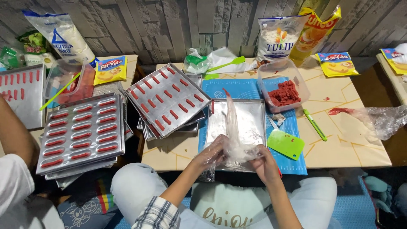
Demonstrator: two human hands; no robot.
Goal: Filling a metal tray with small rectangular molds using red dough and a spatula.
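Left hand [210, 153] and right hand [263, 163]: both closed on a clear plastic bag [235, 135], held over an empty metal tray [254, 116] on the counter [339, 140]. Green scraper [285, 144] just right of tray; tub of red dough [283, 87] behind.

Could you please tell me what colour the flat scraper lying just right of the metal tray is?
The scraper is bright green, clearest in the head view.

Crinkled clear plastic bag [234, 140] over a shiny metal tray [254, 114], matt blue mat [241, 89].
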